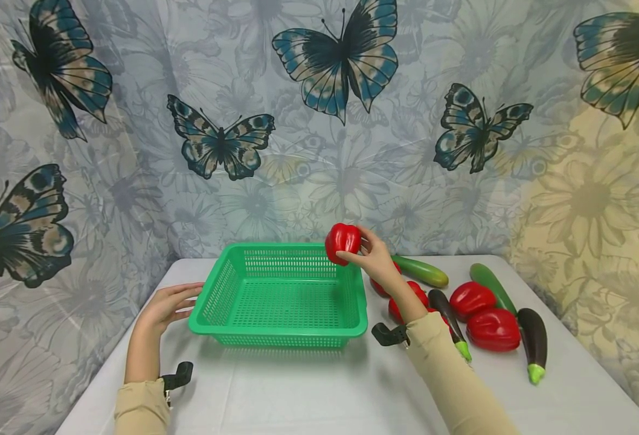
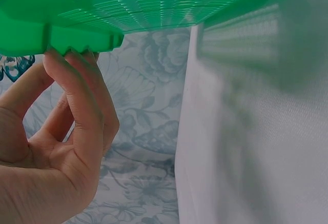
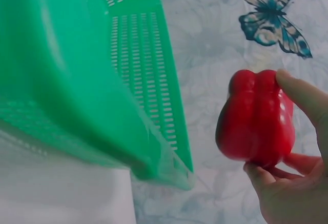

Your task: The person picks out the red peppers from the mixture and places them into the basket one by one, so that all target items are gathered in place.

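My right hand [image 1: 376,257] holds a red bell pepper [image 1: 343,241] above the right rear corner of a green plastic basket [image 1: 278,331]. In the right wrist view the thumb and fingers grip the pepper [image 3: 256,119] from opposite sides, beside the basket's slotted wall [image 3: 146,75]. At the basket's left side, the fingertips of my left hand [image 1: 168,305] touch the rim. Seen from the left wrist, that hand's fingers [image 2: 82,96] are slightly bent, with the tips against the rim's lower edge [image 2: 31,39].
To the basket's right lie more red bell peppers [image 1: 493,329], dark eggplants [image 1: 533,341] and green cucumber-like vegetables [image 1: 425,272]. My right forearm partly covers some peppers. A white-covered table [image 1: 276,393] carries everything, with a butterfly-print cloth [image 1: 346,181] behind it.
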A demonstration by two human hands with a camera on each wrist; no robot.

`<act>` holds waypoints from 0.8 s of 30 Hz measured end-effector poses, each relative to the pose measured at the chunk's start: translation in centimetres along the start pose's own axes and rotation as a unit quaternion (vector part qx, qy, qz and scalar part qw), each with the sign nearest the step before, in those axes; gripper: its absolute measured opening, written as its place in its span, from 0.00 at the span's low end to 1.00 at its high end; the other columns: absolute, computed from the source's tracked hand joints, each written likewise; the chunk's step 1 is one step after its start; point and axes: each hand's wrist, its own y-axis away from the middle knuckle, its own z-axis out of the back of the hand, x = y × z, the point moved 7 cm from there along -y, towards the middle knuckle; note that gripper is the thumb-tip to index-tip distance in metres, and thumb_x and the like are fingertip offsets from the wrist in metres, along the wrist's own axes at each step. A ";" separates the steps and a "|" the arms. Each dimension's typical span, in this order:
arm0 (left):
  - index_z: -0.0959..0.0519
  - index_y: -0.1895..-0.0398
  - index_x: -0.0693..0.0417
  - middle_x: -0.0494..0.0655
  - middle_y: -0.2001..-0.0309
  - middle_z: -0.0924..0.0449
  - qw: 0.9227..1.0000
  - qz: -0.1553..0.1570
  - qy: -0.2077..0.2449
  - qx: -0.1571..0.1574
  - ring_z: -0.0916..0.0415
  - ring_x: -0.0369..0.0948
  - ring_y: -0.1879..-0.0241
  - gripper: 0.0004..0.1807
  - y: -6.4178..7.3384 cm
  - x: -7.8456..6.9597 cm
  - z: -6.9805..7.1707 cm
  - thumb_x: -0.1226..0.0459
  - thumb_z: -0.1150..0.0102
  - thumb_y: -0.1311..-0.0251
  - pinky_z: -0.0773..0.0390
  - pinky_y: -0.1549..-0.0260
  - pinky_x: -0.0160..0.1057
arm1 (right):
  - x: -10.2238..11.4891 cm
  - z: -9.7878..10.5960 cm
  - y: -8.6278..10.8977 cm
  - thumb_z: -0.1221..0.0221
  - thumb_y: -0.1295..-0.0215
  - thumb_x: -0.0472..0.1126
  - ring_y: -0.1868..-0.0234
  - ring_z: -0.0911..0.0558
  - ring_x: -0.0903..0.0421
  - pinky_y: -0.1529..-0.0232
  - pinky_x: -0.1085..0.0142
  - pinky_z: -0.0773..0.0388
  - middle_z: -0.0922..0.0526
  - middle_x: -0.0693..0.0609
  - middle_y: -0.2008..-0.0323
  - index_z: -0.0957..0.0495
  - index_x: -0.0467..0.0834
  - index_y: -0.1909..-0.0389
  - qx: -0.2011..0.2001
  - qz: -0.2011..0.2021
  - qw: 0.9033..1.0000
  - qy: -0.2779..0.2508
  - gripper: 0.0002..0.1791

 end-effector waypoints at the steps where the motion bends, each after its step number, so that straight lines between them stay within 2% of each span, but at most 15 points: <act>1: 0.24 0.37 0.49 0.36 0.50 0.18 1.000 0.001 0.000 0.000 0.16 0.37 0.55 0.40 0.0 0.1 0.0 0.41 0.29 0.52 0.15 0.56 0.41 | 0.0 -0.1 -0.1 0.33 0.38 0.43 0.26 0.38 0.41 0.29 0.51 0.37 0.43 0.39 0.26 0.51 0.40 0.24 0.000 0.000 1.000 0.003 0.48; 7: 0.24 0.37 0.50 0.36 0.50 0.18 1.000 0.001 0.004 0.004 0.16 0.37 0.55 0.40 0.1 0.0 0.2 0.42 0.29 0.52 0.15 0.56 0.41 | 0.0 -0.8 -0.5 0.33 0.39 0.44 0.27 0.36 0.40 0.31 0.50 0.33 0.41 0.39 0.27 0.50 0.39 0.24 -0.002 -0.011 1.000 0.025 0.48; 16: 0.25 0.37 0.50 0.40 0.46 0.20 1.000 0.001 -0.009 -0.005 0.17 0.37 0.55 0.40 0.1 0.1 0.3 0.41 0.30 0.52 0.16 0.56 0.41 | -0.3 -1.7 -0.9 0.32 0.40 0.44 0.28 0.36 0.39 0.32 0.49 0.32 0.39 0.38 0.28 0.48 0.40 0.24 -0.008 -0.032 0.998 0.052 0.48; 24: 0.25 0.36 0.50 0.37 0.50 0.19 1.000 0.000 -0.003 -0.005 0.16 0.37 0.56 0.40 0.4 -0.3 0.4 0.42 0.30 0.51 0.16 0.56 0.40 | -0.2 -2.6 -1.5 0.33 0.40 0.45 0.31 0.33 0.38 0.37 0.47 0.26 0.36 0.37 0.30 0.47 0.37 0.25 -0.004 -0.054 0.997 0.057 0.47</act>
